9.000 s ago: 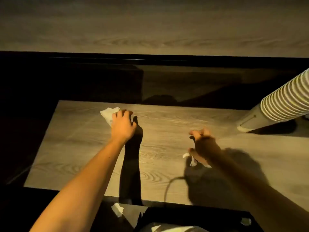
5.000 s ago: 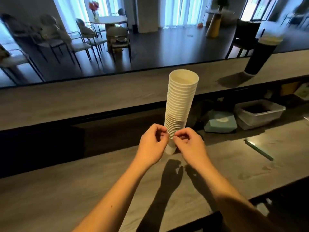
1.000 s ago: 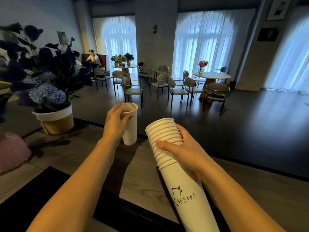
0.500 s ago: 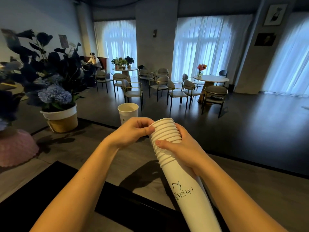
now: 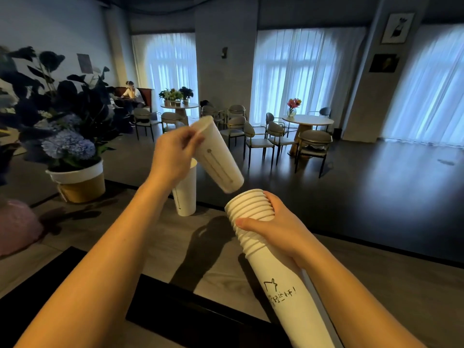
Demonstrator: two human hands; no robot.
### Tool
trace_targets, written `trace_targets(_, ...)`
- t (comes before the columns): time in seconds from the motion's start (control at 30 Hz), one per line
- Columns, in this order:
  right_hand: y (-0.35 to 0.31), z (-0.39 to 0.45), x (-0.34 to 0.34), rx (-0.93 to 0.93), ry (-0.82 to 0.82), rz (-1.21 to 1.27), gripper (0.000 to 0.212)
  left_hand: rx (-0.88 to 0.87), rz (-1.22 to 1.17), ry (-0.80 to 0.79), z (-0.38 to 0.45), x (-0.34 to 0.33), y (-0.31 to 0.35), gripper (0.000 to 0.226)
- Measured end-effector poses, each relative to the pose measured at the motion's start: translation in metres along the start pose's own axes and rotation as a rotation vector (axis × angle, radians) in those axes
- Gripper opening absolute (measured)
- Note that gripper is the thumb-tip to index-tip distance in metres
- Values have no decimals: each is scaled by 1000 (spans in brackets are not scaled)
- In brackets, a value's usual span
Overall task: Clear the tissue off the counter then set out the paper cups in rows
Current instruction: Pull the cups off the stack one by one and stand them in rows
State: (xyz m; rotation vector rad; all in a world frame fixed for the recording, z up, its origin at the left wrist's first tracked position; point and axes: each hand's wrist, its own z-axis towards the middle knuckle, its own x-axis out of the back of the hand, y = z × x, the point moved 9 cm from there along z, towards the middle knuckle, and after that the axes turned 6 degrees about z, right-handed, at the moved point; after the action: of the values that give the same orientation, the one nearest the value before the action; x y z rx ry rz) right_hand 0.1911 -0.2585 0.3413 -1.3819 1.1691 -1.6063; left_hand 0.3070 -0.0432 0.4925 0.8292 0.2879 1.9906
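My right hand [image 5: 272, 228] grips a long stack of nested white paper cups [image 5: 253, 212], tilted with its open rims pointing up and left; black handwriting shows on the lowest cup. My left hand [image 5: 173, 154] pinches the rim of a single white paper cup [image 5: 218, 160], held tilted in the air just above the stack's mouth. Behind that hand one white cup [image 5: 187, 194] stands upright on the grey wooden counter [image 5: 113, 234], partly hidden by my wrist. No tissue is in sight.
A potted blue hydrangea in a white and tan pot [image 5: 77, 182] stands on the counter at the left, with a pink object [image 5: 17, 227] at the left edge. A black ledge [image 5: 188, 312] runs along the near side. Beyond are cafe tables, chairs and a seated person.
My left hand has pulled one cup off the top of the stack and lifted it up and left. A second ago that hand set the first cup down on the counter.
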Motion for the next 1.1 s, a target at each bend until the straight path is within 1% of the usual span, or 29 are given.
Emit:
trace_targets(0.07,6,5,-1,-16,11,8,114,-117,222,-155,-12,-40,0,15)
trace_targets(0.13,10,9,-4,-28,14,13,117,-148,347,-280,-26,-73,-12,13)
trace_targets(0.23,16,16,-5,-38,21,21,118,-209,430,-353,-39,-100,-27,13)
trace_targets(0.33,22,21,-5,-43,26,36,112,-257,462,-322,-40,-108,-33,13)
trace_targets(0.47,28,27,-5,-38,35,38,100,-264,458,-324,-34,-115,-37,15)
trace_targets(0.57,29,30,-4,-37,34,35,100,-268,441,-310,-32,-119,-39,17)
trace_targets(0.7,28,29,-3,-26,36,36,101,-327,418,-269,-31,-115,-33,15)
trace_targets(0.77,26,28,0,-18,42,22,101,-357,426,-281,-31,-113,-28,21)
trace_targets(0.83,24,27,2,-17,51,14,102,-375,424,-297,-33,-111,-23,34)
trace_targets(0.9,21,25,4,-20,54,7,103,-398,420,-273,-37,-106,-16,46)
trace_targets(0.97,18,20,6,-19,53,6,104,-413,442,-237,-40,-101,-8,49)
trace_targets(1.1,12,11,11,-13,58,18,103,-357,501,-261,-45,-98,-2,50)
